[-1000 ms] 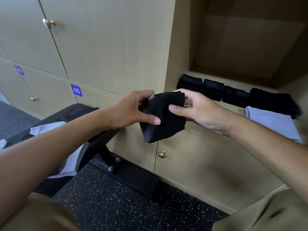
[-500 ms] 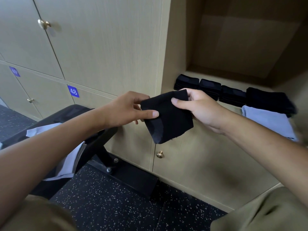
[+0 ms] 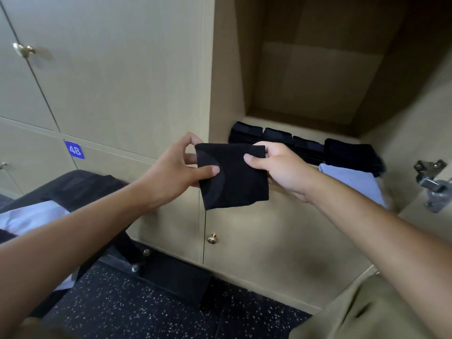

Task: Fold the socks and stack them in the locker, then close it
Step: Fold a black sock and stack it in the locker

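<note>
Black folded sock [image 3: 232, 176] now raised nearer the locker [image 3: 305, 81], flatter, pinched between left hand [image 3: 178, 167] and right hand [image 3: 278, 167].

You get soft, even daylight; the locker [image 3: 318, 77] interior falls into shadow, edges bow with wide-angle distortion, and the hinge [image 3: 431, 183] smears.
</note>
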`<action>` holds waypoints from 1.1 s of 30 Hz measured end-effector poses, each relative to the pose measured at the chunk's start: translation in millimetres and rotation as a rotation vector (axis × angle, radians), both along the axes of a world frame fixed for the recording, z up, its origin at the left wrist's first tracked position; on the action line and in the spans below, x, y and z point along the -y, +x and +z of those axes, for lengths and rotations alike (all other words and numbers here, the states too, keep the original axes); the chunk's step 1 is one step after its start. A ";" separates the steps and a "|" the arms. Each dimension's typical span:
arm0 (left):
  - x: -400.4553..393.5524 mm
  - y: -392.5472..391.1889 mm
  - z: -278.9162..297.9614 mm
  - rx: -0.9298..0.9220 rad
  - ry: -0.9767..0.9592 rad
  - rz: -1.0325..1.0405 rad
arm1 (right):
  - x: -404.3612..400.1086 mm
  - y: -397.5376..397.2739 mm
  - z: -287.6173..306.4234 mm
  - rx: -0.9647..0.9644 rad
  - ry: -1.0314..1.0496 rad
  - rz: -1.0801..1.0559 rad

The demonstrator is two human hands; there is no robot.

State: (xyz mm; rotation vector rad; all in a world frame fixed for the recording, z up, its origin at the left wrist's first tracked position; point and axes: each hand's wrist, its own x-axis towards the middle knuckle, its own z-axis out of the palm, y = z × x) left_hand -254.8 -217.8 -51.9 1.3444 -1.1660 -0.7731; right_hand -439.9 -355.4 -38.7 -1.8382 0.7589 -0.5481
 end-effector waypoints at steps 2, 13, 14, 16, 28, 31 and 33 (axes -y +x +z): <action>4.3 -6.2 0.0 -0.013 -0.044 0.014 | 3.2 -4.1 -2.6 0.015 0.022 -0.026; 39.5 -29.1 -13.6 0.223 -0.118 0.040 | 16.1 -20.4 -11.3 0.097 0.017 -0.215; 41.5 -31.0 -13.9 0.222 -0.115 0.052 | 17.0 -21.6 -11.7 0.106 -0.002 -0.229; 46.0 -34.3 -14.8 0.216 -0.109 0.077 | 18.3 -23.6 -10.9 0.122 -0.028 -0.249; 64.0 -48.4 -20.6 0.088 -0.044 0.077 | 27.1 -39.3 -14.1 0.088 0.144 -0.313; 69.1 -50.3 -23.0 0.105 -0.020 0.077 | 28.5 -39.2 -11.8 0.083 0.116 -0.409; 71.8 -52.3 -24.0 0.090 -0.011 0.075 | 29.0 -39.8 -9.7 0.075 0.073 -0.456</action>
